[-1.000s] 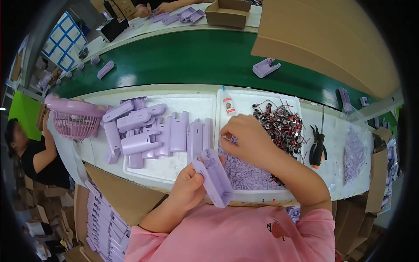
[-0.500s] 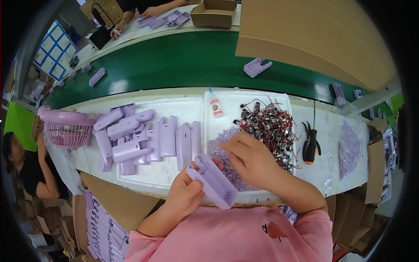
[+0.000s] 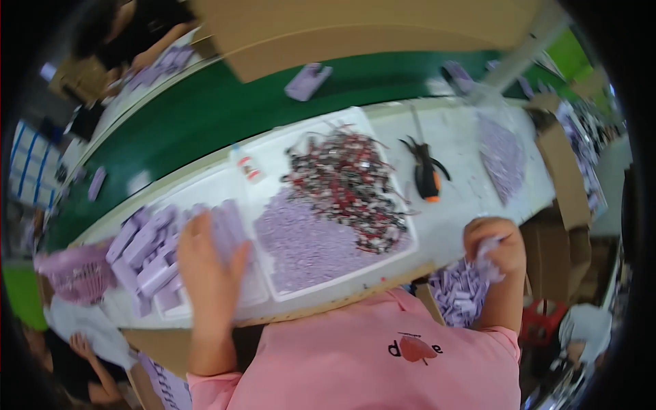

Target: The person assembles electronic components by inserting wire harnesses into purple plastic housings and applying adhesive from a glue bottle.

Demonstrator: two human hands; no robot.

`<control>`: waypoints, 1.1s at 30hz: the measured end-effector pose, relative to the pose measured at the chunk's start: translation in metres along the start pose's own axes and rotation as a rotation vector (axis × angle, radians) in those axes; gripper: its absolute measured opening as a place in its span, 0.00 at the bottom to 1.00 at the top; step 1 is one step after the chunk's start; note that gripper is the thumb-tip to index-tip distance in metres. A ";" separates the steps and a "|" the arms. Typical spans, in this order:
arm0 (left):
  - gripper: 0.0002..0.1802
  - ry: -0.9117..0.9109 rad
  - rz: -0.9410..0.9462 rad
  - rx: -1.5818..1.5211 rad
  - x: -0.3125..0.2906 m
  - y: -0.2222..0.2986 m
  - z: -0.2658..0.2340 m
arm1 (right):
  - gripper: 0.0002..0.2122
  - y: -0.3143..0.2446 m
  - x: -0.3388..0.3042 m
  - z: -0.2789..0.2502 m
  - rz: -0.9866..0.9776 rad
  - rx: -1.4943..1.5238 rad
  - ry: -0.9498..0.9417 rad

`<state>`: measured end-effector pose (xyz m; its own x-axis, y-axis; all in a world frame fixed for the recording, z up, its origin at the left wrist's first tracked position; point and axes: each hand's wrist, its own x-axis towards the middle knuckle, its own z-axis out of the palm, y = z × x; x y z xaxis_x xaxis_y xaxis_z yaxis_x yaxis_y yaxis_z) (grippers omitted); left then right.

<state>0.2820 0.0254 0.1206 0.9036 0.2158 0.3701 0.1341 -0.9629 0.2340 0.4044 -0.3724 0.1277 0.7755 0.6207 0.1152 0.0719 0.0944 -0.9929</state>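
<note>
My left hand (image 3: 208, 270) reaches over the left foam tray, with thumb and fingers apart. Under and beside its fingers stand lilac plastic housings (image 3: 225, 229), and more housings (image 3: 152, 239) lie heaped to its left. Whether the fingertips touch one is blurred. At the right, my right hand (image 3: 497, 246) is closed round some small lilac plastic pieces (image 3: 488, 258), which stick out below the fingers. It hovers above a cardboard box of similar lilac pieces (image 3: 459, 297) by the table's front edge.
The second foam tray (image 3: 277, 290) holds tiny lilac parts (image 3: 301, 239) and wired components (image 3: 345, 181). A small bottle (image 3: 249, 167), pliers (image 3: 427, 174) and a bag of lilac parts (image 3: 502, 154) lie around it. Beyond runs a green conveyor (image 3: 212, 102). A pink fan (image 3: 75, 273) stands left.
The view has swung right. My left hand no longer holds the housing and is over the heap. My right hand has left the tiny parts and come to the box, now gripping lilac pieces.
</note>
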 end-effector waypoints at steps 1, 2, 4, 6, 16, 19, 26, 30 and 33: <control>0.35 -0.010 -0.092 0.059 0.003 -0.006 -0.003 | 0.14 0.005 -0.021 -0.027 -0.034 -0.050 0.130; 0.34 -0.055 -0.144 0.063 0.000 -0.015 -0.002 | 0.11 0.014 -0.049 -0.050 0.061 -0.060 0.334; 0.28 -0.053 -0.229 0.101 -0.010 -0.023 0.001 | 0.07 0.028 -0.096 -0.090 0.449 -0.081 0.611; 0.26 -0.046 -0.274 0.031 -0.015 -0.022 0.005 | 0.07 0.051 -0.133 -0.111 0.599 -0.186 0.566; 0.21 0.042 -0.262 -0.107 -0.026 -0.021 0.008 | 0.11 0.152 -0.175 -0.153 1.465 -0.602 -0.036; 0.28 -0.010 -0.210 -0.144 -0.020 -0.023 0.005 | 0.12 0.060 -0.061 -0.038 1.303 -0.489 -0.519; 0.48 -0.336 -0.088 -0.214 0.015 -0.033 -0.006 | 0.06 -0.007 0.065 0.060 0.274 -0.655 -1.074; 0.53 -0.501 0.053 -0.193 0.026 -0.030 -0.002 | 0.09 0.005 0.090 0.078 0.018 -0.550 -1.129; 0.52 -0.506 0.103 -0.179 0.026 -0.035 0.001 | 0.12 0.016 0.098 0.095 0.004 -0.566 -1.139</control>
<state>0.3017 0.0650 0.1211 0.9973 -0.0255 -0.0695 0.0033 -0.9228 0.3854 0.4223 -0.2362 0.1262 -0.1787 0.9618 -0.2076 0.5456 -0.0787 -0.8343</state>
